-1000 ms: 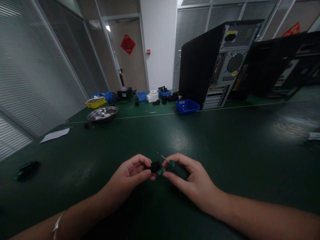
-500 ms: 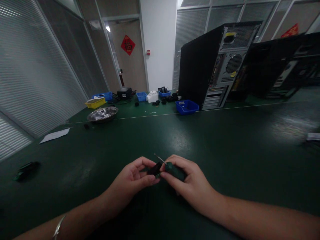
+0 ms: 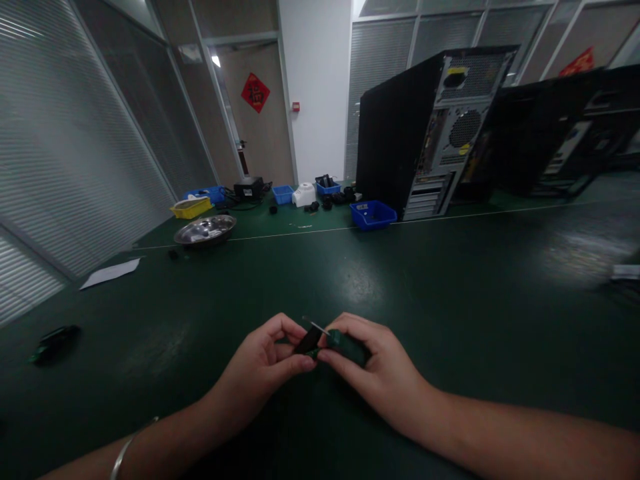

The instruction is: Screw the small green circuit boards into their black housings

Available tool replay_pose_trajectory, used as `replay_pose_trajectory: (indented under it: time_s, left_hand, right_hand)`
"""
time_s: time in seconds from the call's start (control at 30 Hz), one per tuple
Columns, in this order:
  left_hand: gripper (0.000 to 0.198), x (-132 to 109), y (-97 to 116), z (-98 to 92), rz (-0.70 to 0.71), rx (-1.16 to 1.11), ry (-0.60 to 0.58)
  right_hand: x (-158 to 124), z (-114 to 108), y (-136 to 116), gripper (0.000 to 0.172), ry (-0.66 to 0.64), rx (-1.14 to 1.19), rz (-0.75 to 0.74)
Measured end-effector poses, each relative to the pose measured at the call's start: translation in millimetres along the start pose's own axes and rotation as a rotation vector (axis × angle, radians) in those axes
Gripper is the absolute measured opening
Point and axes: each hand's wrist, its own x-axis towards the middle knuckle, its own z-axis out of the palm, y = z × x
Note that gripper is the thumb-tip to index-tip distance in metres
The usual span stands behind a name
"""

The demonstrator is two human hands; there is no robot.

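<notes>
While the left hand (image 3: 261,360) pinches a small, blocky black piece (image 3: 307,341) beside a green sliver (image 3: 313,353), the right hand (image 3: 383,363) clasps a green-handled, metal-shafted screwdriver (image 3: 346,346).

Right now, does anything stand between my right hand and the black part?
Nothing visible does: your right hand is close beside the black part, which your left hand holds. Your screwdriver points across its upper end.

Counting two hands (image 3: 263,357), one screwdriver (image 3: 345,345), one bracelet (image 3: 120,459), four blue trays (image 3: 383,221), one yellow tray (image 3: 191,209), one bowl (image 3: 206,240), one sheet (image 3: 110,273).
</notes>
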Motion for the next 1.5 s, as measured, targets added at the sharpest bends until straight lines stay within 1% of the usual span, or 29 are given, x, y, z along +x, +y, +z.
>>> replay_pose_trajectory:
  time_s: [0.17, 0.3, 0.5, 0.73, 0.9, 1.0, 1.2, 1.27, 1.33, 1.4, 1.47, 1.5]
  left_hand:
    - [0.022, -1.4, 2.5, 2.6, -0.025, 0.012, -0.014]
    - [0.02, -2.4, 5.0, 5.5, -0.013, 0.047, -0.016]
    - [0.019, -4.0, 1.5, 6.1, -0.022, 0.075, -0.027]
    - [0.034, -4.6, -1.9, 7.1, -0.031, 0.067, -0.052]
    - [0.03, -5.5, 1.9, 9.3, 0.005, 0.003, -0.098]
    - [0.025, -5.2, 1.7, 9.7, 0.014, 0.001, -0.088]
    - [0.024, -4.3, 1.0, 8.8, 0.013, 0.02, -0.083]
    - [0.024, -1.6, 4.4, 4.0, 0.038, 0.03, -0.044]
    - [0.026, 4.3, 10.2, -6.5, 0.062, 0.028, 0.059]
    - [0.025, 13.0, 17.9, -24.1, 0.069, -0.006, 0.255]
    - [0.02, 21.6, 26.6, -48.8, 0.105, -0.08, 0.512]
    - [0.018, 24.7, 30.8, -63.4, 0.14, -0.1, 0.61]
  right_hand:
    - [-1.4, 0.5, 2.9, 0.007, -0.007, -0.046, -0.005]
    - [-1.5, 0.5, 3.3, 0.007, -0.015, -0.074, 0.003]
    - [-0.6, 0.7, 4.1, 0.009, -0.015, -0.083, 0.015]
    - [-1.0, 1.3, 4.4, 0.01, -0.028, -0.068, 0.011]
    - [-0.3, 2.2, 4.6, 0.01, -0.031, -0.061, 0.006]
    - [-1.0, 3.4, 4.6, 0.011, -0.027, -0.057, 0.006]
    - [-2.0, 3.6, 4.4, 0.01, -0.028, -0.034, 0.003]
    - [-1.9, 1.8, 4.2, 0.012, -0.026, -0.011, -0.003]
    - [-1.9, -0.7, 3.9, 0.015, -0.02, -0.003, -0.003]
    - [-2.2, -3.2, 3.7, 0.016, -0.022, -0.013, -0.001]
    - [-2.6, -4.9, 3.5, 0.014, -0.05, -0.019, 0.0]
    - [-2.8, -5.4, 3.3, 0.014, -0.063, -0.016, -0.001]
